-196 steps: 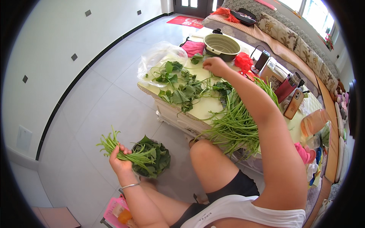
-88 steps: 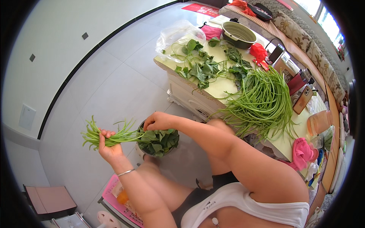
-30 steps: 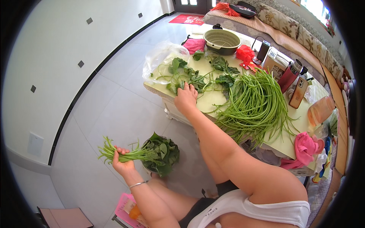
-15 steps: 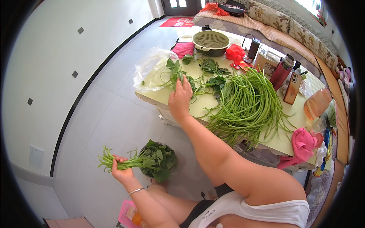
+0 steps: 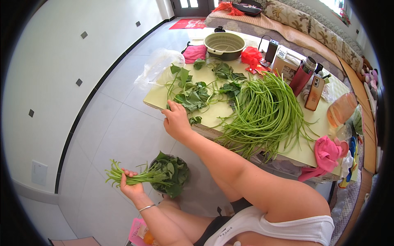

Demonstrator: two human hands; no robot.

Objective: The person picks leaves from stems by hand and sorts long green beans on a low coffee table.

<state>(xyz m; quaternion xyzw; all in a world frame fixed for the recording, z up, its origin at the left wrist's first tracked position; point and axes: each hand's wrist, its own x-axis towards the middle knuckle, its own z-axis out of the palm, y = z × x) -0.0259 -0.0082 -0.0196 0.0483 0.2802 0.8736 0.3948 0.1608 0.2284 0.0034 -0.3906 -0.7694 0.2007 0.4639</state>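
My left hand (image 5: 131, 182) is closed around a bunch of green leafy stems (image 5: 143, 177), cut ends to the left. Its leafy end hangs over a dark round bucket (image 5: 186, 180) on the floor, where dark leaves show. At the table's near left edge, my right hand (image 5: 177, 121) pinches a green leafy stem (image 5: 167, 106), mostly hidden by the fingers. Loose leafy greens (image 5: 193, 98) lie just beyond that hand, some stems trailing across the table. To their right is a big heap of long green stems (image 5: 269, 115), some drooping over the front edge.
On the table (image 5: 209, 119) stand an olive colander (image 5: 225, 46), a red flask (image 5: 303, 78), a propped phone (image 5: 314, 93) and a pinkish jug (image 5: 342, 110). A clear plastic bag (image 5: 154, 69) overhangs the left corner. A pink cloth (image 5: 327, 152) drapes at the right.
My right hand has moved left and nearer to me, from the leafy greens to the table's edge. The leaves there are spread further left. My left hand keeps its bunch in place.
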